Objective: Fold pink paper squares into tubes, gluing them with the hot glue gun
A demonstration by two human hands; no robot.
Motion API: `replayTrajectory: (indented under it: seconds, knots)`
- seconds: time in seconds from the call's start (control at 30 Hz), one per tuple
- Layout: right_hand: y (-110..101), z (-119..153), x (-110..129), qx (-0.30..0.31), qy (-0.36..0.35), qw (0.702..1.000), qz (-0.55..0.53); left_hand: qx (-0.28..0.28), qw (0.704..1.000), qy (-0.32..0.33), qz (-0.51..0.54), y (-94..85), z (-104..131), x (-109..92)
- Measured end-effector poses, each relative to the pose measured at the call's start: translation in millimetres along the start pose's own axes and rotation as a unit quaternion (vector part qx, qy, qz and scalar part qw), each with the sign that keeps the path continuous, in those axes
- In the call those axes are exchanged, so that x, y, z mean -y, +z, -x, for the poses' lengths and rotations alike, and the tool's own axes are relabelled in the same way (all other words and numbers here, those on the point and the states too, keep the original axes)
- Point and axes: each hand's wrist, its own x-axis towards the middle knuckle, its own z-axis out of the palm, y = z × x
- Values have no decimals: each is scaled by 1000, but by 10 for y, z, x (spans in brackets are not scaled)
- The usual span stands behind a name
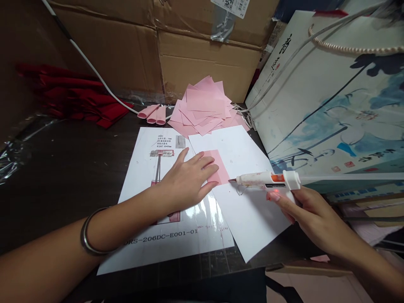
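Note:
My left hand [189, 181] lies with fingers spread over a small pink sheet [221, 169], covering its left side. This sheet rests on blank white paper [243, 151]. My right hand [306, 208] grips a white hot glue gun [260, 180], its red light lit. The gun's metal nozzle meets or almost meets the sheet's lower right corner; I cannot tell if they touch. A thin glue strand hangs below the nozzle. Beneath my left wrist is a printed drawing sheet [132, 181], partly hidden by the hand and forearm.
Behind the papers are a pile of pink squares [205, 105] and several rolled pink tubes [156, 114]. Red folded pieces [72, 97] lie at the back left. A cardboard box [205, 63] walls the back; a painted paper bag [315, 105] stands right. A white cable [91, 65] runs down.

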Motion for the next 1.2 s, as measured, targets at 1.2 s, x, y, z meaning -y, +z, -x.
replayTrajectory:
  seconds: [1.2]
  knots:
    - [31,-38,6,-7,13,1000,19,-2,1000,1,4,24,-7,11]
